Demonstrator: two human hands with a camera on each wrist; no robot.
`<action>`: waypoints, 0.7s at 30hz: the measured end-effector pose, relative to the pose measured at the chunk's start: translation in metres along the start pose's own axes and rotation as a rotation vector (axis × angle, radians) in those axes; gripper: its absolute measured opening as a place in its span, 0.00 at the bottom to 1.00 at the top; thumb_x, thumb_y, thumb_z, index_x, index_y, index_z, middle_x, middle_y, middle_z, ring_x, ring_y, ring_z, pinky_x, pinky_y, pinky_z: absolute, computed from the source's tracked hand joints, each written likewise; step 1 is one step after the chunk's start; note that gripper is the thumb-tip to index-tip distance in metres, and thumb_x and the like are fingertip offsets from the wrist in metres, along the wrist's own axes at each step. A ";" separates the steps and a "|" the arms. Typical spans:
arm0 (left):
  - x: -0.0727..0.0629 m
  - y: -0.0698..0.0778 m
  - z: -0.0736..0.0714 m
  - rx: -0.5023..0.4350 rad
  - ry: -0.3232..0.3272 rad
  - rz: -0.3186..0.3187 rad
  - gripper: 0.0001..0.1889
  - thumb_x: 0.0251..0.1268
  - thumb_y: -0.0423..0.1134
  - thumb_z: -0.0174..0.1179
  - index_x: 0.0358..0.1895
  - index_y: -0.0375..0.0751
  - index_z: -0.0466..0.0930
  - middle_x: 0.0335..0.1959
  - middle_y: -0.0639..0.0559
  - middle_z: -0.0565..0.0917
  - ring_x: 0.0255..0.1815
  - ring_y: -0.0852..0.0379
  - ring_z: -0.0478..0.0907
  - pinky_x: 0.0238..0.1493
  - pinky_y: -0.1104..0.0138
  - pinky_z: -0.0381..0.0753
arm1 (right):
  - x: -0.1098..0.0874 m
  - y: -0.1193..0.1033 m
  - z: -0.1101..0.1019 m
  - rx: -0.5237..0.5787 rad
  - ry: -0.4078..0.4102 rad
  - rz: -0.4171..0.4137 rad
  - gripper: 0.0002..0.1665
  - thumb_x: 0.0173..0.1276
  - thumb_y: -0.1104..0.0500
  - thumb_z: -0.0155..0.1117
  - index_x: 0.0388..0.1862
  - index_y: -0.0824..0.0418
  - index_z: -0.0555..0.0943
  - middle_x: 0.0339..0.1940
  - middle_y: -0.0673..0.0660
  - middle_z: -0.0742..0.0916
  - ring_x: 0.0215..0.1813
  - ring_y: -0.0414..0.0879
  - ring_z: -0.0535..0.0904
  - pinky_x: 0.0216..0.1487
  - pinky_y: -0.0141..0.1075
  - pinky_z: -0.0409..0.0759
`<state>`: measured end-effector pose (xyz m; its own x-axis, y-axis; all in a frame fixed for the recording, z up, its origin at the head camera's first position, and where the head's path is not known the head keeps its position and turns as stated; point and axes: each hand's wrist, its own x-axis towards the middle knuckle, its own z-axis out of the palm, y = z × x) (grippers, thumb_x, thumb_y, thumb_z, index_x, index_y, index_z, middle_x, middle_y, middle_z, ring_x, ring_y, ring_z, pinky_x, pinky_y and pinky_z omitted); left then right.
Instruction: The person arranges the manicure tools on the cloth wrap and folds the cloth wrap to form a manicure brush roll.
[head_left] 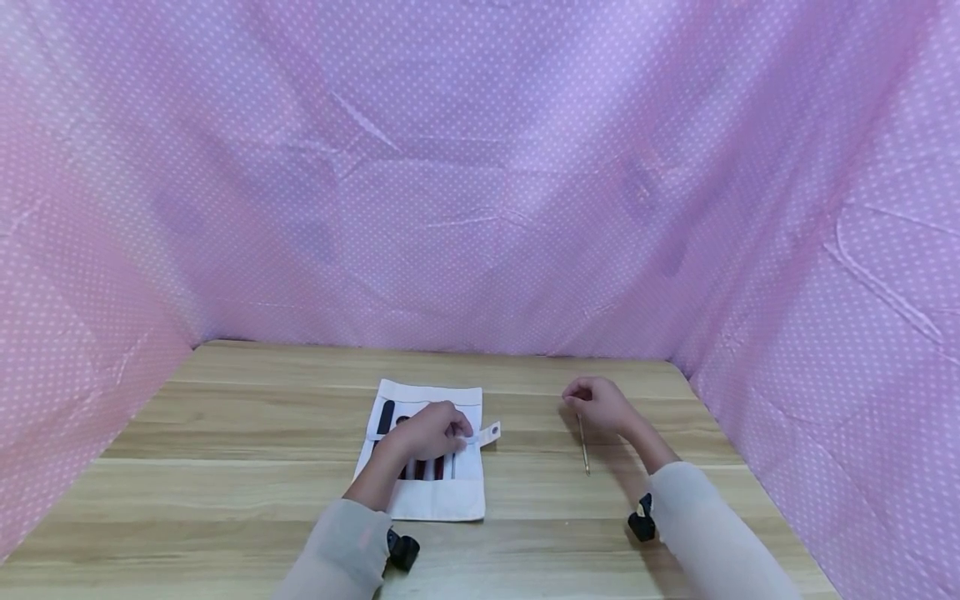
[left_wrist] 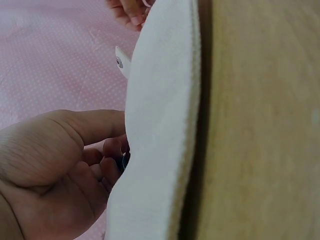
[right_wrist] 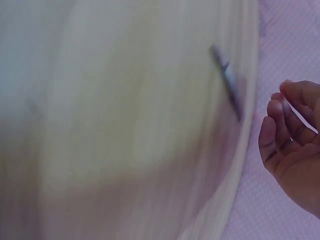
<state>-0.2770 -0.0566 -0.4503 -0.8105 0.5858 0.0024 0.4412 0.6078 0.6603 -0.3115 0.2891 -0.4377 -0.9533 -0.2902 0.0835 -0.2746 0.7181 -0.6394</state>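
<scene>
A white fabric tool pouch (head_left: 453, 502) lies opened out on the table with several slim tools in it, one of them with a black handle (head_left: 386, 417). A narrow white strap crosses the pouch and ends in a snap tab (head_left: 490, 433) past its right edge. My left hand (head_left: 429, 431) is over the pouch, thumb and fingertips at the strap near the right side. In the left wrist view the pouch edge hides those fingertips. On the right, a thin metal tool (head_left: 584, 450) lies on the table. My right hand (head_left: 600, 404) hovers by its far end, fingers loosely bent, apart from it in the right wrist view.
The wood-grained table (head_left: 247, 467) has its far edge against a pink dotted cloth (head_left: 465, 250), which also hangs along both sides. Dark wrist cameras (head_left: 403, 551) sit at both sleeves.
</scene>
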 end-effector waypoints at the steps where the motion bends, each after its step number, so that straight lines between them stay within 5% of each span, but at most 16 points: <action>1: 0.000 0.000 0.000 0.004 0.006 0.001 0.06 0.67 0.29 0.67 0.44 0.39 0.88 0.40 0.53 0.84 0.40 0.58 0.77 0.46 0.59 0.80 | -0.001 0.003 -0.001 -0.001 -0.002 0.007 0.08 0.73 0.65 0.63 0.46 0.68 0.84 0.38 0.56 0.87 0.41 0.45 0.81 0.44 0.38 0.80; 7: -0.001 0.000 0.001 0.021 0.032 0.001 0.03 0.66 0.28 0.67 0.39 0.39 0.88 0.40 0.52 0.81 0.38 0.58 0.75 0.43 0.60 0.79 | -0.008 0.019 -0.004 -0.026 -0.037 0.018 0.14 0.70 0.61 0.69 0.49 0.70 0.81 0.32 0.54 0.85 0.34 0.43 0.78 0.35 0.34 0.78; 14: 0.000 -0.001 0.002 0.035 0.044 0.023 0.04 0.67 0.28 0.65 0.36 0.40 0.86 0.39 0.51 0.81 0.38 0.57 0.74 0.43 0.58 0.77 | -0.013 0.025 -0.002 -0.067 -0.077 0.016 0.23 0.66 0.56 0.75 0.51 0.71 0.81 0.31 0.51 0.83 0.34 0.43 0.77 0.35 0.34 0.76; 21: 0.003 -0.003 0.002 0.035 0.048 0.040 0.06 0.67 0.26 0.61 0.34 0.39 0.85 0.36 0.53 0.80 0.34 0.58 0.74 0.39 0.60 0.76 | -0.013 0.017 0.003 -0.076 -0.054 0.026 0.19 0.65 0.62 0.74 0.49 0.74 0.81 0.30 0.52 0.85 0.33 0.41 0.78 0.36 0.33 0.77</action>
<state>-0.2796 -0.0552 -0.4536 -0.8093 0.5838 0.0644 0.4857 0.6034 0.6325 -0.3031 0.3033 -0.4517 -0.9525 -0.3036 0.0250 -0.2611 0.7713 -0.5805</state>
